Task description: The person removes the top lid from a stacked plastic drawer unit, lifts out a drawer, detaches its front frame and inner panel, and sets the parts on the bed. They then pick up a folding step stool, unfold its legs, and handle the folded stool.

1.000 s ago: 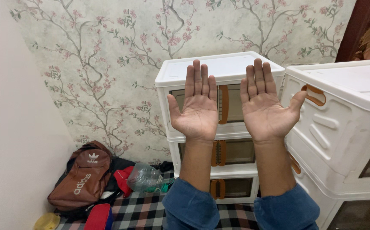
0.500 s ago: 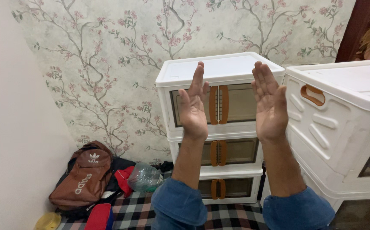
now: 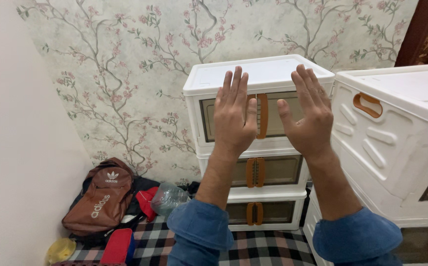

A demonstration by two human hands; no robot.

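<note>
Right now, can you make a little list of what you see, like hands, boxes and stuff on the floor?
left hand: raised, fingers spread, back toward the camera, holding nothing
right hand: raised beside it, also empty
sleeves: blue, pushed up the forearms
drawer stack: white, three tiers, orange handles, behind the hands
second white unit: at the right, closer, with an orange handle
wall: flowered wallpaper
floor items: brown backpack, crumpled clear plastic bottle, red pouch, checked cloth
</note>
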